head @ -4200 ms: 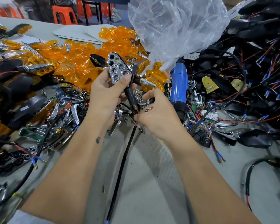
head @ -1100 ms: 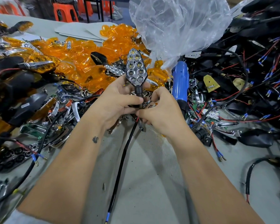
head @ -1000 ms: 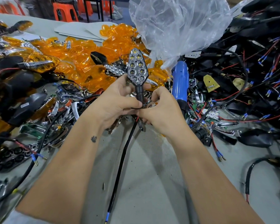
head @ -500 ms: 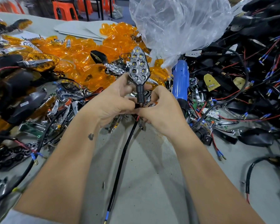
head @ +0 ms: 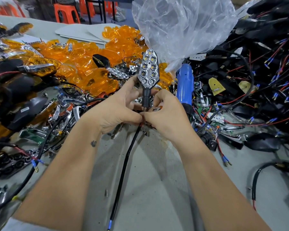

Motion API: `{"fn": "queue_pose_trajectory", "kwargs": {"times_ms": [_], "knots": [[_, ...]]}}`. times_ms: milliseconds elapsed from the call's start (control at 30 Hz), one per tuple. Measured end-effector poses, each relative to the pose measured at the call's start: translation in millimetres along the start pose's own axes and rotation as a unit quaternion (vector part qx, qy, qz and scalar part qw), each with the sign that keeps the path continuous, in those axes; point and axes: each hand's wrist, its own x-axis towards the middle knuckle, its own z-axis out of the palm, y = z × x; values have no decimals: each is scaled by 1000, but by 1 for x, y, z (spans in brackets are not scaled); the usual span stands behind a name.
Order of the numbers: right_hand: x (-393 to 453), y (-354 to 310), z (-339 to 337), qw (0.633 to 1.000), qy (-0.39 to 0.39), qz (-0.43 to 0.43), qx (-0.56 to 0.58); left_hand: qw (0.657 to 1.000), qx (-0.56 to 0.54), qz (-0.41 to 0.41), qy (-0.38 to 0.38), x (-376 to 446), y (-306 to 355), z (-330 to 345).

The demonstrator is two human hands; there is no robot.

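Observation:
A turn-signal lamp [head: 148,69] with a chrome reflector of several round cells stands upright on a black stem [head: 146,97] between my hands. My left hand [head: 117,109] holds the stem from the left, thumb and fingers pinching at its threaded base. From the right, my right hand [head: 163,114] pinches at the same spot, where a black sleeved cable [head: 125,165] with red wire leaves the stem. The cable runs down over the grey table [head: 150,189] to a blue-tipped end near the bottom edge.
Orange lens covers [head: 90,64] are heaped behind the lamp. Black housings and chrome parts [head: 23,104] lie at left, a tangle of black wired parts [head: 257,72] at right. A blue electric screwdriver [head: 184,85] lies beside my right hand under a clear plastic bag [head: 182,25].
The lamp went from tilted in my left hand to upright, and both hands closed in on the base of its stem. Over the last second it rose slightly.

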Motion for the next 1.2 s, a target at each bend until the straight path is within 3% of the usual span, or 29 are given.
{"fn": "queue_pose_trajectory", "kwargs": {"times_ms": [200, 400, 633, 900, 1067, 1200], "knots": [[-2, -3, -7, 1000, -3, 2, 20, 996, -93, 1, 4, 1, -1, -1], [0, -1, -13, 1000, 4, -2, 25, 998, -62, 15, -30, 3, -6, -1], [2, 1, -17, 998, -8, 9, 66, 997, -72, 21, -20, 5, -6, 6], [3, -11, -37, 974, 32, 68, 211, 981, -187, 22, -45, 12, -19, 12], [5, -14, -42, 918, 41, 113, 379, 972, -222, 10, -70, 12, -21, 20], [7, -10, -44, 926, 37, 94, 365, 980, -193, 9, -58, 11, -19, 20]]}}
